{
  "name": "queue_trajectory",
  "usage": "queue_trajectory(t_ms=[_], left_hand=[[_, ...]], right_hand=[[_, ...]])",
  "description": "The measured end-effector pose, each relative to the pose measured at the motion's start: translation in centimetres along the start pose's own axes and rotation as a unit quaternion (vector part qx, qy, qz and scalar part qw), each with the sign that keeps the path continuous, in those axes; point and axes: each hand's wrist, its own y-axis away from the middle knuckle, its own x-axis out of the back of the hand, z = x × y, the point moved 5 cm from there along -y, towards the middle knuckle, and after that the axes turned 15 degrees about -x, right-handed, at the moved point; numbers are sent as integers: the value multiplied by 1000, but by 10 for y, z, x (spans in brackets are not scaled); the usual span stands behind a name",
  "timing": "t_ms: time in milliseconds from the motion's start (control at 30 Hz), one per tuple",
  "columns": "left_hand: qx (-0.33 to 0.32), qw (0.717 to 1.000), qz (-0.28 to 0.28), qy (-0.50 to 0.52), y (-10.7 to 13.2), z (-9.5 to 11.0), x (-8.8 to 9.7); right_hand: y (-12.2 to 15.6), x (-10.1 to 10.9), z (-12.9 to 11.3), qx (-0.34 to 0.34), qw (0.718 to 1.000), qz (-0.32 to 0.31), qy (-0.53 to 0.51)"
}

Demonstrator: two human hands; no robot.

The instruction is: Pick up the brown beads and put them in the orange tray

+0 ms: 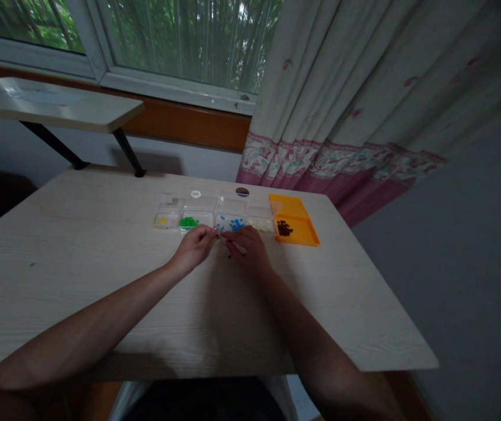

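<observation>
My left hand (pixel 195 247) and my right hand (pixel 248 248) meet fingertip to fingertip just in front of a row of clear plastic boxes. Both are closed in a pinch, and whatever lies between the fingers is too small to make out. From left to right the boxes hold small yellow pieces (pixel 161 220), green pieces (pixel 188 222), blue pieces (pixel 236 224) and pale cream pieces (pixel 259 224). At the right end, an orange box (pixel 307 233) with its lid folded back holds dark brown pieces (pixel 284 228). One tiny dark piece (pixel 229 256) lies on the table under my right hand.
The pale wooden table (pixel 101 245) has a round cable hole (pixel 242 192) behind the boxes. A raised shelf (pixel 57 105) on black legs stands at the back left. Behind are a window (pixel 180 41) and a long curtain (pixel 321 88); a wall flanks the right side.
</observation>
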Motion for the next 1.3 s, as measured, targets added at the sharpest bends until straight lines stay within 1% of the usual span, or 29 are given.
queue_trajectory(t_ms=[200, 333, 533, 733, 833, 900, 1000, 1100, 1133, 1200, 1300], left_hand=[[-28, 999, -23, -38, -1, 9, -2], [-36, 997, -37, -52, 0, 13, -3], [-45, 996, -44, -60, 0, 10, -5], [-51, 995, -53, -66, 1, 8, -6], [-46, 996, -40, -60, 2, 6, -4], [-40, 998, -30, -48, 4, 3, -2], [-33, 998, -31, -35, 6, -3, -2], [-40, 998, -38, -41, 7, -7, -1], [-45, 997, -39, -43, 7, -8, -1], [-50, 997, -41, -44, 7, -8, 0], [-42, 997, -49, -42, 7, -4, 1]], right_hand=[[2, -7, 1, -2, 1000, -22, 9], [2, -8, 1, -1, 1000, -18, 14], [2, -7, 1, -1, 1000, -7, 9], [2, -4, -5, 2, 1000, -3, 4], [-1, 5, 0, -12, 999, 28, 11], [-4, 17, 12, -36, 996, 71, 32], [-6, 41, 46, -113, 981, 137, 78], [-2, 67, 86, -210, 948, 210, 119], [0, 74, 97, -236, 936, 223, 133], [5, 84, 112, -266, 917, 253, 155], [11, 91, 120, -292, 895, 285, 180]])
